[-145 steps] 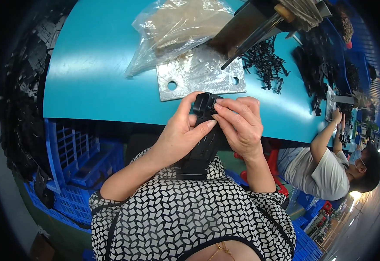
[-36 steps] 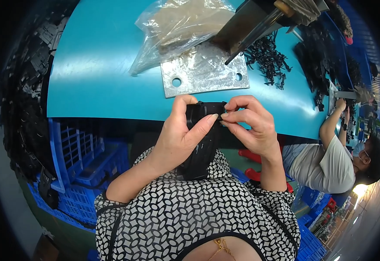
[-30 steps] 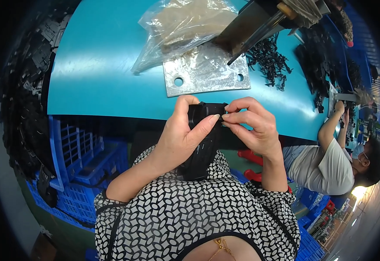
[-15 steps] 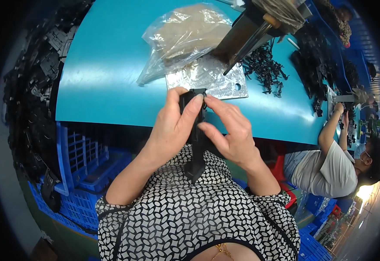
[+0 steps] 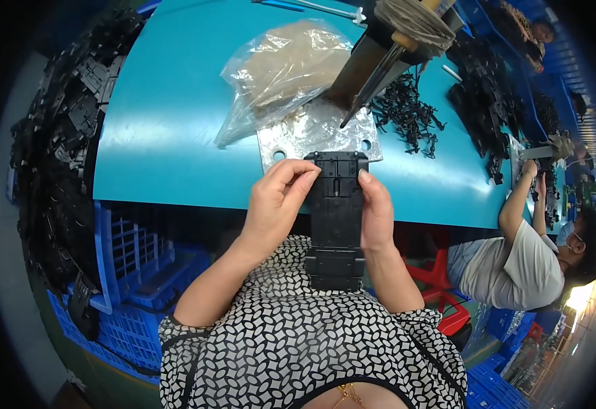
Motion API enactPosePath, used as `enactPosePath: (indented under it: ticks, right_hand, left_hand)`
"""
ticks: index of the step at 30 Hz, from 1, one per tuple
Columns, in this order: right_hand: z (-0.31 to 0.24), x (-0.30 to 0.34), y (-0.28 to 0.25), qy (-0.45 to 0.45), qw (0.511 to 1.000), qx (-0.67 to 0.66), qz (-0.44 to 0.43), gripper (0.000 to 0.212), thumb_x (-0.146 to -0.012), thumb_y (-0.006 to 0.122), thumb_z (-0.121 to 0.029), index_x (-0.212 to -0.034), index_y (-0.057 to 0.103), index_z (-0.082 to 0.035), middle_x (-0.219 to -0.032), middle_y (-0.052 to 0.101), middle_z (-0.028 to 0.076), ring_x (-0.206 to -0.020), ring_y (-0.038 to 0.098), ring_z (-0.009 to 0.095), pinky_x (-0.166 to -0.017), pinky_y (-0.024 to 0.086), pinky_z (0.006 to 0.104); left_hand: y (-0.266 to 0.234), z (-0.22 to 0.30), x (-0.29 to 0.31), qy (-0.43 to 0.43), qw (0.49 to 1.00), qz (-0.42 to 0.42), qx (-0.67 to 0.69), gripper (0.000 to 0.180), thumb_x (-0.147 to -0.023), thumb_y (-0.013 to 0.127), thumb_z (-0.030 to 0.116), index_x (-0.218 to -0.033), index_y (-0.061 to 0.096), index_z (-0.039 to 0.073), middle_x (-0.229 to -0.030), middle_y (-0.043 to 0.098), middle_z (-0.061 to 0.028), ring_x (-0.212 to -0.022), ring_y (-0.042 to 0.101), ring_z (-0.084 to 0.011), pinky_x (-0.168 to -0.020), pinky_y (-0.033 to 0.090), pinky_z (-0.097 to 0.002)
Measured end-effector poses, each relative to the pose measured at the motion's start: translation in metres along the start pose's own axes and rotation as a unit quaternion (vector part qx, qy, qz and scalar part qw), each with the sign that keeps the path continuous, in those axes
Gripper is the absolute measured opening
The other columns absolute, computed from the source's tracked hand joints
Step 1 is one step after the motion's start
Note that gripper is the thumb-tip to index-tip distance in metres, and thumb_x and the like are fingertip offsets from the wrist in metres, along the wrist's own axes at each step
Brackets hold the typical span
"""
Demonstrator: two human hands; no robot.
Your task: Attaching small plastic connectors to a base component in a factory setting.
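Note:
A long black plastic part (image 5: 337, 218), flat and rectangular with ribs and raised corners, is held upright in front of my chest, its broad face toward me. My left hand (image 5: 276, 204) is closed, thumb and index finger pinched together at the part's upper left corner; whether a small piece sits between those fingertips cannot be made out. Along the right edge, my right hand (image 5: 378, 217) grips the part, thumb near the upper corner and the other fingers mostly hidden behind it. The part's top end overlaps the near edge of a foil-covered plate (image 5: 298, 136).
A clear bag (image 5: 288, 68) lies on the turquoise table (image 5: 168, 136). A dark metal stand (image 5: 366, 71) rises from the plate. Small black pieces (image 5: 410, 112) are heaped to its right. Black parts (image 5: 59, 170) pile up left, above blue crates (image 5: 117, 327). A co-worker (image 5: 516, 266) sits at right.
The black part has turned from edge-on to broad face toward me. My right hand has shifted from its top to its right edge, and my left hand now pinches the upper left corner.

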State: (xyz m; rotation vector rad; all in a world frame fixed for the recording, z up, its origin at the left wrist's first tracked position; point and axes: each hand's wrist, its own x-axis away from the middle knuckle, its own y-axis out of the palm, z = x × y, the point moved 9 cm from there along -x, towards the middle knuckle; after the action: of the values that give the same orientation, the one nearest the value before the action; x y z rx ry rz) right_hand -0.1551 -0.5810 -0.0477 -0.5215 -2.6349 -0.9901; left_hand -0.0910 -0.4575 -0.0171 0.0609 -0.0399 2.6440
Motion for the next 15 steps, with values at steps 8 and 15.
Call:
enactPosePath:
  ticks: [8, 15]
  right_hand:
    - [0.012, 0.001, 0.004, 0.033, 0.993, -0.115, -0.01, 0.029, -0.088, 0.041, -0.022, -0.1, 0.055, 0.001, -0.094, 0.061, 0.01, -0.081, 0.059, 0.015, -0.073, 0.049, 0.0281]
    - [-0.014, -0.004, 0.005, 0.037, 0.998, -0.03, -0.042, 0.027, -0.086, 0.046, -0.019, -0.102, 0.054, 0.002, -0.096, 0.06, 0.008, -0.084, 0.057, 0.013, -0.078, 0.044, 0.0274]
  left_hand:
    - [0.013, -0.024, -0.011, -0.215, 0.926, -0.076, 0.299, 0.034, -0.085, 0.056, 0.014, -0.114, 0.048, -0.001, -0.092, 0.057, -0.0054, -0.083, 0.055, -0.0104, -0.075, 0.045, -0.0244]
    - [0.021, -0.018, -0.017, -0.261, 0.901, -0.172, 0.302, 0.027, -0.086, 0.053, 0.017, -0.106, 0.053, -0.001, -0.096, 0.06, -0.0064, -0.086, 0.057, -0.0114, -0.077, 0.046, -0.0254]
